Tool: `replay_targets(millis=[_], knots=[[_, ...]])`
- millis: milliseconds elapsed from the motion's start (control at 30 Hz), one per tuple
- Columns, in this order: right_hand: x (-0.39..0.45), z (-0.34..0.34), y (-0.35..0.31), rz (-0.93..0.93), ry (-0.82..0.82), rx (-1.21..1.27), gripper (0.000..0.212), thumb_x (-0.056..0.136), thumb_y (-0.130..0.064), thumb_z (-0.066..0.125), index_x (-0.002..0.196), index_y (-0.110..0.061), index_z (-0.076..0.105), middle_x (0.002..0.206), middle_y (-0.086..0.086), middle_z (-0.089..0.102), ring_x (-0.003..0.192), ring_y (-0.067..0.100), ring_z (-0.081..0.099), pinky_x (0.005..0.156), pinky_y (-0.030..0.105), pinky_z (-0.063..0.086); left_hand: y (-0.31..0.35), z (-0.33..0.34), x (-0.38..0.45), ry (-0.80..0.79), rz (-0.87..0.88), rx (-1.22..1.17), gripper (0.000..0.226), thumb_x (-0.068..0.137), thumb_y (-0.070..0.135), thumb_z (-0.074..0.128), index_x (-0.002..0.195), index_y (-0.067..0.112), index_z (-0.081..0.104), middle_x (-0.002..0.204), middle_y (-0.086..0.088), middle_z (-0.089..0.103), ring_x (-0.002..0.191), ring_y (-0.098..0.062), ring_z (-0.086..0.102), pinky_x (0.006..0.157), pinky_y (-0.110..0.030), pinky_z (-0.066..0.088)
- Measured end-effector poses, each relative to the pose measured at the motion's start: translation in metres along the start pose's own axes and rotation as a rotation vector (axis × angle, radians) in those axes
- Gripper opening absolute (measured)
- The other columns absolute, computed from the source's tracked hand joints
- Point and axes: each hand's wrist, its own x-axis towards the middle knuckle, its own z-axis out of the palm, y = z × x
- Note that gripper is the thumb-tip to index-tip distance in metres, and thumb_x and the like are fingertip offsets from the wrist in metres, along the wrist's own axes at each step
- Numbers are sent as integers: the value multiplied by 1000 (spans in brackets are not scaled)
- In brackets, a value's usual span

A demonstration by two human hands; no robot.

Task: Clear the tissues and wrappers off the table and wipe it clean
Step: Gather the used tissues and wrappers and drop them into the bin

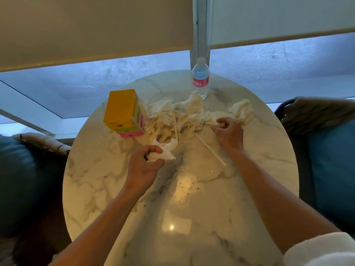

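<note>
A round marble table fills the middle of the view; its near edge is cut off by the bottom of the frame. The left hand hovers over the table's centre, its fingers and thumb curled round a small crumpled tissue, whose lower part is hidden in the palm. The right hand sits nearer the far right edge, fingers curled and pinching the end of a tissue pile that sprawls across the far half of the table; just which piece it holds is hard to make out. A thin white stick lies slanting on the marble beside the right wrist, its far end lost under the pile. A yellow box stands at the far left edge, touching the pile, atop a pink and green one. A water bottle stands upright at the far edge. Dark specks dot the marble near the centre. A white sleeve is cut off at the bottom right corner.
</note>
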Motion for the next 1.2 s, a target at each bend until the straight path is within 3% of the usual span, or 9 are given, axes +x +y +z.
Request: replay_targets(millis=[133, 267, 400, 600, 767, 867, 1000, 1133, 1200], knots=[[-38, -11, -3, 157, 75, 279, 21, 72, -22, 82, 79, -17, 63, 74, -3, 57, 67, 11, 52, 60, 21, 44, -12, -9, -15, 23, -113, -46, 24, 76, 0, 68, 78, 25, 68, 82, 2, 67, 74, -11, 59, 65, -22, 46], [-88, -24, -6, 308, 99, 538, 24, 75, 6, 70, 71, -12, 55, 68, 7, 51, 58, 16, 48, 48, 17, 43, -25, -20, -36, -19, -176, -84, 23, 82, 5, 62, 84, 26, 70, 95, -1, 67, 83, -18, 60, 72, -29, 48], [-146, -46, -4, 391, 71, 806, 24, 81, 17, 60, 83, -7, 58, 72, 8, 54, 62, 17, 52, 54, 18, 51, -33, -27, -61, -133, -228, -214, 26, 89, 2, 54, 88, 23, 70, 94, -7, 67, 81, -18, 61, 70, -27, 50], [-240, -53, 14, 424, 113, 843, 28, 88, 8, 58, 113, -3, 62, 96, 8, 66, 83, 18, 64, 70, 24, 57, -42, -52, -104, -263, -201, -294, 29, 90, -2, 50, 85, 18, 69, 87, -11, 67, 69, -20, 64, 53, -24, 52], [-319, -55, 39, 477, 223, 805, 20, 93, 3, 53, 98, -11, 66, 99, 10, 65, 87, 22, 61, 78, 33, 53, -63, -67, -145, -407, -209, -342, 28, 88, -4, 47, 88, 13, 70, 99, -14, 70, 91, -28, 67, 82, -40, 57], [-361, -60, 62, 538, 312, 845, 27, 93, 8, 47, 91, -13, 64, 97, 13, 63, 84, 23, 60, 77, 36, 53, -70, -71, -176, -480, -214, -395, 30, 88, -13, 43, 87, 7, 65, 86, -8, 67, 79, -18, 65, 74, -26, 54], [-414, -71, 102, 669, 399, 1010, 13, 89, -2, 56, 97, -4, 66, 104, 22, 65, 92, 32, 62, 86, 48, 52, -81, -63, -211, -575, -231, -355, 29, 87, -10, 48, 80, 9, 69, 78, -8, 68, 75, -19, 64, 74, -29, 54], [-464, -91, 139, 681, 533, 1031, 5, 91, -6, 60, 91, -3, 64, 84, 13, 65, 80, 26, 62, 80, 41, 52, -97, -45, -243, -643, -146, -214, 6, 76, 15, 78, 77, 20, 74, 86, -1, 72, 81, -14, 66, 81, -32, 52], [-486, -100, 154, 647, 488, 950, 4, 87, -2, 64, 91, 0, 63, 81, 11, 62, 76, 23, 58, 65, 28, 54, -106, -33, -258, -664, -124, -106, 23, 70, 21, 84, 87, 23, 69, 93, 1, 71, 87, -14, 67, 78, -28, 54]])
